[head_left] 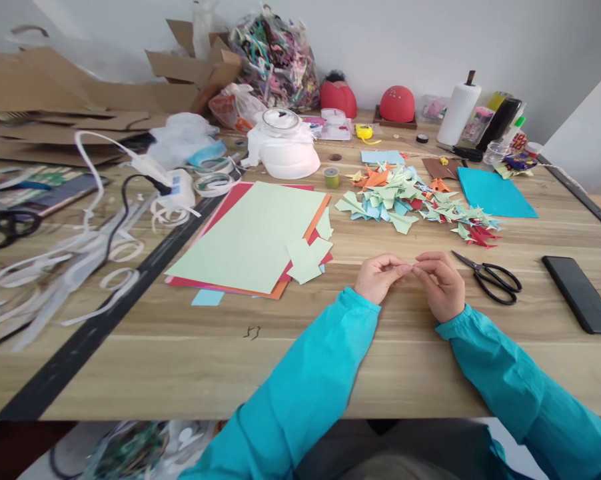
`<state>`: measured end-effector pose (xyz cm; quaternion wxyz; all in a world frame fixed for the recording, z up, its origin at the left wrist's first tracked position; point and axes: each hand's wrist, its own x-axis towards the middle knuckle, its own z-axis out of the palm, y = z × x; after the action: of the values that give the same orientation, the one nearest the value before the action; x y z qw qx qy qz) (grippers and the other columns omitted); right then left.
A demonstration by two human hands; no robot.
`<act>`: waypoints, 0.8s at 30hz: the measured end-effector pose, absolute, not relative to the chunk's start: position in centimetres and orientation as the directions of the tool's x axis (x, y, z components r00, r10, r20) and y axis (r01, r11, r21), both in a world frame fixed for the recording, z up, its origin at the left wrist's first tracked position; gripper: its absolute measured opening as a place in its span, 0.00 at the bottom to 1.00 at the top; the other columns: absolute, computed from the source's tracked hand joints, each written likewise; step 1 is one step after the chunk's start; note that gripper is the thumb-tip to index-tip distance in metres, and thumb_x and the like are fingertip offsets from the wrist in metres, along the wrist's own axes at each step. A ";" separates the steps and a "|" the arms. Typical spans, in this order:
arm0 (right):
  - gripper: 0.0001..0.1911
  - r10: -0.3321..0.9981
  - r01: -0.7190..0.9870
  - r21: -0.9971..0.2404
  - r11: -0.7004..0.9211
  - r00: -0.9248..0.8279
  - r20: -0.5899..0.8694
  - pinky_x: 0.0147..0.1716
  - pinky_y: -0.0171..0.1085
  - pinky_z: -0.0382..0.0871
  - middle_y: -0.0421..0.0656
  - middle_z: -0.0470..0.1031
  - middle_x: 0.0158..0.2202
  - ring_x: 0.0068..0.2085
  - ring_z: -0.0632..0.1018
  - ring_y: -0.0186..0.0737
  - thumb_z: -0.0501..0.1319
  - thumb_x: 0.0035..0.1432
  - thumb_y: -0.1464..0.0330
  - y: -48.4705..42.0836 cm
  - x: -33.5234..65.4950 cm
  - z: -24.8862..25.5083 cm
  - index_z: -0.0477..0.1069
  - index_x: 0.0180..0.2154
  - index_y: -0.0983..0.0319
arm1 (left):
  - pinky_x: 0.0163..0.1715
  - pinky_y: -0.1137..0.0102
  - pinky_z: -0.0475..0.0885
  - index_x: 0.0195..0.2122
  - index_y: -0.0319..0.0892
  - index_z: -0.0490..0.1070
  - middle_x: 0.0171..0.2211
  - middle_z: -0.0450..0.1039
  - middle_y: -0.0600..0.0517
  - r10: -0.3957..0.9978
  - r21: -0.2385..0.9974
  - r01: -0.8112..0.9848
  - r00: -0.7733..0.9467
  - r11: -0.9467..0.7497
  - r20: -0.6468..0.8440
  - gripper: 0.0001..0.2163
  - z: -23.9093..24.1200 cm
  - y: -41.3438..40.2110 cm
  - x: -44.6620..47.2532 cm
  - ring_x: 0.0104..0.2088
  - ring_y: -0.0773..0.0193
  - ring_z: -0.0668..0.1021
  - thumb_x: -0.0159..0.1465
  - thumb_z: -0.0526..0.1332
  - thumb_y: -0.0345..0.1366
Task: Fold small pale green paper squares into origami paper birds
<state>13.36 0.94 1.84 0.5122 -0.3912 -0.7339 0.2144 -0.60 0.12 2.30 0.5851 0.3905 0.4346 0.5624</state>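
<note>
My left hand (378, 277) and my right hand (443, 283) meet fingertip to fingertip just above the wooden table (300, 347), both in teal sleeves. Both are closed in a pinch on something tiny between them that I cannot make out. Black scissors (490, 277) lie just right of my right hand. A stack of coloured paper sheets (253, 240), pale green on top, lies to the left of my hands, with small pale green cut pieces (308, 257) at its near right corner.
A pile of folded paper shapes (415, 203) lies beyond my hands, a blue sheet (495, 193) further right. A black phone (580, 293) rests at the right. White strips, tape rolls, cardboard and scissors (5, 227) crowd the left. A paper towel roll (458, 110) stands behind.
</note>
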 end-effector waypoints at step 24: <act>0.17 0.976 -0.020 -0.986 0.163 -0.145 0.165 0.17 0.32 0.64 0.37 0.70 0.22 0.19 0.69 0.31 0.63 0.48 0.61 1.0 12.9 1.7 0.67 0.39 0.61 | 0.19 0.74 0.65 0.26 0.36 0.71 0.16 0.70 0.55 0.987 0.956 -0.269 -0.066 0.121 -0.144 0.12 2.6 0.0 -0.5 0.15 0.72 0.69 0.47 0.65 0.40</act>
<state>12.93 1.02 1.74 0.5037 -0.4170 -0.5727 0.4944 -0.47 -0.01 2.58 0.5728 0.3727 0.4820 0.5483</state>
